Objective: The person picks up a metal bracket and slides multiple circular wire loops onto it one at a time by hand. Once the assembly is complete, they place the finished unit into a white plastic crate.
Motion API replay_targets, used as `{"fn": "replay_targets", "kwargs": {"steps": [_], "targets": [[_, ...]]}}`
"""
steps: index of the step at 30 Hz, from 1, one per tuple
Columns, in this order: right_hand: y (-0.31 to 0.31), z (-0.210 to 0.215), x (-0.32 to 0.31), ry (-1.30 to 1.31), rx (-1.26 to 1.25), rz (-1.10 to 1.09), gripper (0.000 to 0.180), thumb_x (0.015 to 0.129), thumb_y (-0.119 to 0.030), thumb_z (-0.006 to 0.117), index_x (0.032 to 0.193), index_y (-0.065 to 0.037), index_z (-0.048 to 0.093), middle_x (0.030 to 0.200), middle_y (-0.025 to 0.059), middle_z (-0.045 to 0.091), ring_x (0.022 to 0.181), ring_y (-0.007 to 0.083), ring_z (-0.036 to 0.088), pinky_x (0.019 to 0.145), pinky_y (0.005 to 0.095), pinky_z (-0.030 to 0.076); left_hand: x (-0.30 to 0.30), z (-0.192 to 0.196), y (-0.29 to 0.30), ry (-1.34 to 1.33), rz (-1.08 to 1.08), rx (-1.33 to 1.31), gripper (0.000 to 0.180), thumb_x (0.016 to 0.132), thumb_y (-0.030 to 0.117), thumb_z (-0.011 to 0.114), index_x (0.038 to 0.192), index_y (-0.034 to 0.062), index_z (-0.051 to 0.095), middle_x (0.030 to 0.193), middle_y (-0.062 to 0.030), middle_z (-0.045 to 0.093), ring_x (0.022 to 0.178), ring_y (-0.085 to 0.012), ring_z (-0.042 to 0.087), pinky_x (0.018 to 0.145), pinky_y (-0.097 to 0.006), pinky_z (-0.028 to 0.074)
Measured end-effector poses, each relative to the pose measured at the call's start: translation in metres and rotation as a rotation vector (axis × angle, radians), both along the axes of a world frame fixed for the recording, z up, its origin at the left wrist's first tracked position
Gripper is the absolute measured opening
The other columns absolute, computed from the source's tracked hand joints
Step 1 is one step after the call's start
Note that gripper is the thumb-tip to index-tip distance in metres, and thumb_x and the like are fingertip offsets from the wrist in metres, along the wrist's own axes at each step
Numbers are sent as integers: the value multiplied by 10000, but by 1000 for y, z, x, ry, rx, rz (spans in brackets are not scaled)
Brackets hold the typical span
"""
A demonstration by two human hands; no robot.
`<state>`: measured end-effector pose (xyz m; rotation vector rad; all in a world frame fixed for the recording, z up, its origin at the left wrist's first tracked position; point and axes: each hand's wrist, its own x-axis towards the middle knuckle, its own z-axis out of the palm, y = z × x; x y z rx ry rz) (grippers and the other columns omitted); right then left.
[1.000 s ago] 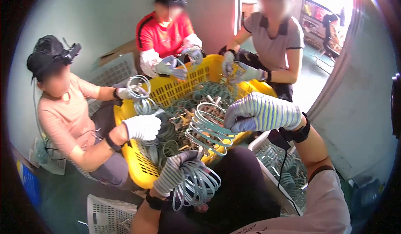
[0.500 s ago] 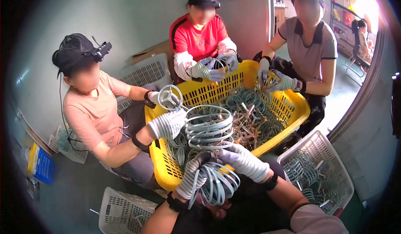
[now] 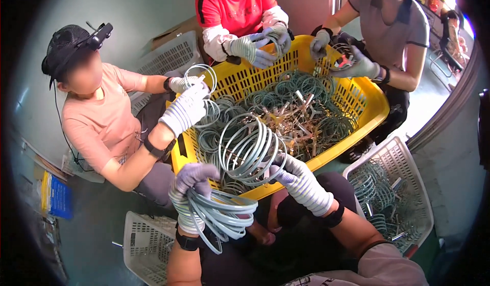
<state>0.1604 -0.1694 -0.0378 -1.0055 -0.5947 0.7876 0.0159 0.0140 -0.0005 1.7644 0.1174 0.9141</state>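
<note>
My left hand, in a striped knit glove, is closed on a loose bunch of grey rings that fans out below it. Over the near rim of the yellow basket, my right hand, gloved alike, grips the lower right side of a second bunch of grey rings. That bunch tilts, its rings spread in a coil shape. The two bunches are apart. Inside the basket, heaped rings lie around a pile of small metal brackets.
Three co-workers in gloves sit around the basket; the person at left holds grey rings. A white crate with ring parts stands at right. Another white crate is at lower left. A blue and yellow box sits at far left.
My hands have drawn apart, the left moving left with its bunch. The right-hand bunch has tipped over and fanned out. The whole view has shifted, cutting off the far people's heads.
</note>
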Motion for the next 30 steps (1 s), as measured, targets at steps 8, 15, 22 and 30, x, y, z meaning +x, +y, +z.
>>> {"fn": "replay_targets", "kwargs": {"steps": [8,15,22,30], "targets": [[-2,-12,-4,-92,-142,36,228,943,-211,558,1091,-38,572,901,-38,568,818,52,477,770,216,409,0,21,-8,313,-36,114,227,737,-18,694,956,41,695,850,-37,672,756,-108,638,705,-238,513],[-2,-10,-2,-82,-142,40,260,935,-217,574,1121,-36,562,877,-49,538,769,39,441,713,196,400,2,26,-2,316,-117,266,217,732,13,710,947,30,684,853,-73,663,790,-167,643,728,-271,506],[-3,-3,-2,-99,-158,15,170,944,-194,555,1035,-52,580,874,-64,547,801,30,469,740,192,403,2,17,-6,231,-45,258,142,831,19,629,961,47,577,844,-42,592,717,-100,585,690,-242,486],[-12,2,4,53,-169,62,236,924,-273,584,1044,-70,588,837,-46,547,735,44,471,685,198,403,5,29,-8,29,145,378,228,779,-7,630,1000,43,651,948,-40,633,719,-68,558,648,-207,460]]}}
